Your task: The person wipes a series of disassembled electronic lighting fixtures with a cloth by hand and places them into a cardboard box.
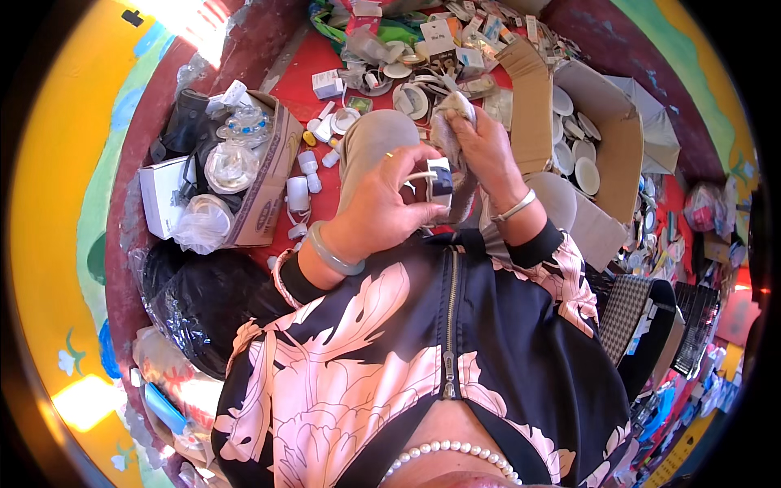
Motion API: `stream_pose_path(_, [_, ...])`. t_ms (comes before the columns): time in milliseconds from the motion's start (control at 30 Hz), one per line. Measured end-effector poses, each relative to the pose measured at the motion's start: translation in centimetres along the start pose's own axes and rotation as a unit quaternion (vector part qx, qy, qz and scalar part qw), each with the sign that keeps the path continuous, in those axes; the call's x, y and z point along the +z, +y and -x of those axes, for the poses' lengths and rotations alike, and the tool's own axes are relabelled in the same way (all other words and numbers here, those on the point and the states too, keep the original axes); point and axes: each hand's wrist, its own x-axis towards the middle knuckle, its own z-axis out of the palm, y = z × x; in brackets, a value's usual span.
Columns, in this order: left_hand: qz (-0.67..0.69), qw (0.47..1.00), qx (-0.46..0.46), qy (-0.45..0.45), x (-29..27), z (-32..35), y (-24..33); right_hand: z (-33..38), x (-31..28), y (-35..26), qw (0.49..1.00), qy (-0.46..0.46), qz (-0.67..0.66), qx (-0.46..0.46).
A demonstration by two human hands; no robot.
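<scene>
At left, an open carton (pixel 275 175) holds plastic-wrapped round things, with a black plastic bag (pixel 195 297) on its near side. Right of the carton stands a white cylinder (pixel 298 195). The left hand (pixel 376 202) pinches a small dark-and-white block (pixel 440 180) between thumb and fingers, above the lap at centre; the block's long axis runs near to far, and a pale stub points left from it. Just beyond, the right hand (pixel 490 153) grips a bunched greyish cloth (pixel 450 122). Farther right, an open box (pixel 533 106) holds white discs (pixel 586 175).
</scene>
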Motion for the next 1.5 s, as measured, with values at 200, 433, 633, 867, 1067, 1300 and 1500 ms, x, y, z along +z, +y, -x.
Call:
stream_pose_path(200, [0.054,0.995,-0.003,0.083,-0.5,-0.2,-1.1,3.0,-2.6,-1.6,0.879,-0.158,-0.447,0.054])
stream_pose_path(433, [-0.077,0.986,0.004,0.151,0.2,-0.3,-1.2,5.6,-1.9,-4.0,0.916,-0.105,-0.386,0.003])
stream_pose_path(633, [-0.111,0.981,0.033,0.156,0.5,-0.3,-1.5,5.8,-1.3,-4.3,0.921,-0.114,-0.372,0.003])
stream_pose_path(867, [-0.236,0.951,0.114,0.163,0.7,-0.3,-0.3,5.9,-1.4,-4.5,0.931,-0.129,-0.340,0.030])
stream_pose_path(1067, [-0.273,0.934,0.170,0.153,0.6,0.1,-0.3,5.8,-2.1,-4.6,0.923,-0.197,-0.328,0.040])
stream_pose_path(1300, [-0.277,0.926,0.206,0.153,0.5,0.0,-0.6,6.5,-1.8,-6.0,0.921,-0.201,-0.330,0.057])
stream_pose_path(1500, [-0.279,0.933,0.172,0.147,0.6,0.3,-0.9,6.4,-1.6,-6.2,0.941,-0.185,-0.281,0.038])
